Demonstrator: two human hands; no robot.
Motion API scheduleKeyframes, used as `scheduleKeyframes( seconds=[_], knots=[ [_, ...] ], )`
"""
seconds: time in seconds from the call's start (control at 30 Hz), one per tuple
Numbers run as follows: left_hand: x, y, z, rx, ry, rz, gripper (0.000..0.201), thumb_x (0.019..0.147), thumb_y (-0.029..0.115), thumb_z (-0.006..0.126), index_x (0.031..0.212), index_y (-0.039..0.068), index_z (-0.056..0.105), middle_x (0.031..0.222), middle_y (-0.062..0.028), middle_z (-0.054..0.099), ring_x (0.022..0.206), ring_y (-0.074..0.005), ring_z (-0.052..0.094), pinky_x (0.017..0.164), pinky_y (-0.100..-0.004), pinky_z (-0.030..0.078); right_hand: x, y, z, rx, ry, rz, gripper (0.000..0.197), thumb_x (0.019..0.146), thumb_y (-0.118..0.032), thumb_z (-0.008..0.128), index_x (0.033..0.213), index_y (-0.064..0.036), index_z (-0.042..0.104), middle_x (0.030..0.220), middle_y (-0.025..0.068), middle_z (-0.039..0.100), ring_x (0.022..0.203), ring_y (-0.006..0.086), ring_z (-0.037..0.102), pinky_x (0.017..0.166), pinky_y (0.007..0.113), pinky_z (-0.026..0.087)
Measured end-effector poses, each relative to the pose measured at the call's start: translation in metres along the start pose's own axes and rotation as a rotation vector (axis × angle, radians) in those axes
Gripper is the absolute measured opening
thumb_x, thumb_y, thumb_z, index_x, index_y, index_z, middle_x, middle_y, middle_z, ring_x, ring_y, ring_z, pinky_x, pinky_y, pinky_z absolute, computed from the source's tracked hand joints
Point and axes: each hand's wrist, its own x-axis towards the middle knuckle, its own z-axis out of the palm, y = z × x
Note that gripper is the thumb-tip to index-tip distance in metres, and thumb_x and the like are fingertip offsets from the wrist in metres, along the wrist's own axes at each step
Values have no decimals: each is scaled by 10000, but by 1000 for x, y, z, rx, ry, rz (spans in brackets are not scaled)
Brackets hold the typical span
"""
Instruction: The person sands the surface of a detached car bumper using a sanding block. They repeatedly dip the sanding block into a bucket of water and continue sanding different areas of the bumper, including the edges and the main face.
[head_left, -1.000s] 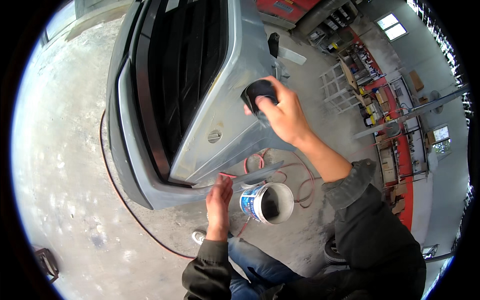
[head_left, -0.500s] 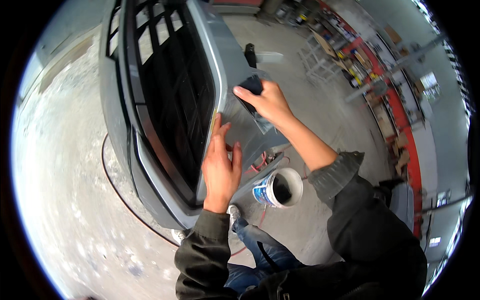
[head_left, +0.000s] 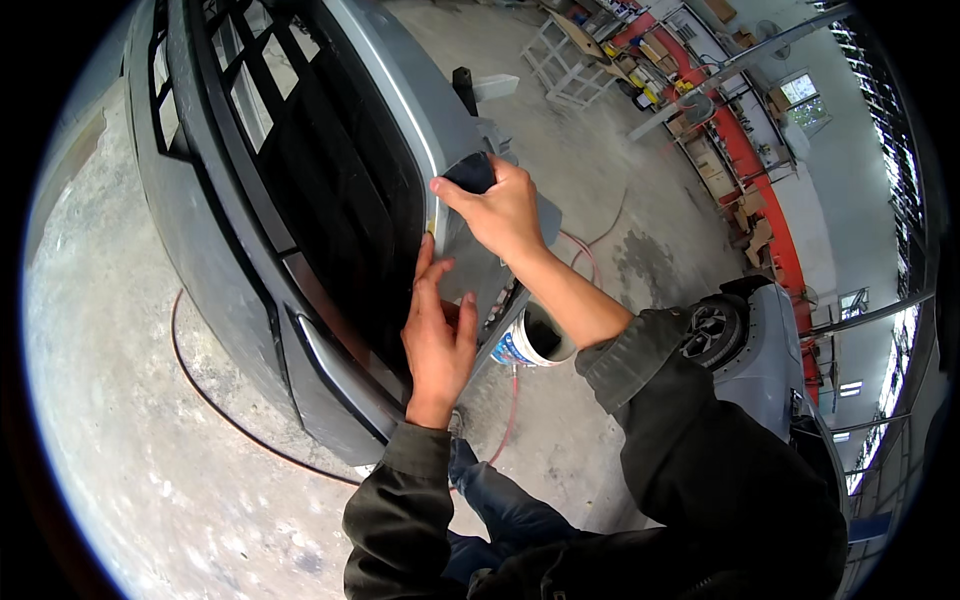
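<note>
A grey car bumper [head_left: 435, 105] with a black grille opening stretches away in front of me. My right hand [head_left: 505, 215] is closed round a black piece of sandpaper [head_left: 472, 173], thumb toward the grille side, and holds it against the bumper's outer face beside the opening's edge. What backs the sandpaper is hidden under the fingers. Below it, my left hand [head_left: 438, 345] holds nothing. Its fingers are apart, and the fingertips touch the bumper's rim close to a small yellowish patch.
A white bucket [head_left: 508, 347] with dark contents stands on the floor under my right forearm. Thin hoses [head_left: 235, 430] cross the concrete. A car [head_left: 765, 345] is parked at the right. Farther off are a white trestle [head_left: 560, 65] and cluttered red shelving [head_left: 740, 150].
My right hand has moved left with the sandpaper, nearer the grille opening's edge. My left fingertips stay at the rim. The whole view has shifted, showing more of the parked car.
</note>
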Motion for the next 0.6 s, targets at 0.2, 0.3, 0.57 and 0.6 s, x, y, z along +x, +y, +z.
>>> scheduleKeyframes(
  seconds=[0.2,0.3,0.57,0.6],
  knots=[
    [-10,-13,-8,-29,-48,-22,396,907,22,617,1289,38,515,1591,-121,413,715,-200,678,660,-314,550,-17,-5,11,-196,11,-80,246,748,-234,784,795,-21,670,656,127,660,618,280,682,590,392,508],
    [-15,-15,-7,-33,-57,-13,409,880,-61,612,1271,25,527,1586,-125,425,772,-167,672,708,-295,553,-16,-11,14,-160,99,-1,219,753,-177,790,792,-5,660,628,65,634,593,106,567,579,318,476],
    [-33,-29,-12,-51,-59,34,406,895,-62,588,1285,-1,498,1602,-175,374,1077,-249,676,868,-332,550,-25,-17,24,-201,104,-10,200,753,-151,768,772,11,652,634,78,635,587,141,579,581,336,481],
    [-36,-25,-10,-71,-81,8,419,895,-60,593,1297,-3,490,1602,-175,375,1119,-264,671,906,-348,543,-28,-17,22,-213,139,-19,200,754,-153,769,783,8,653,636,80,635,586,144,579,583,338,483]
  ],
)
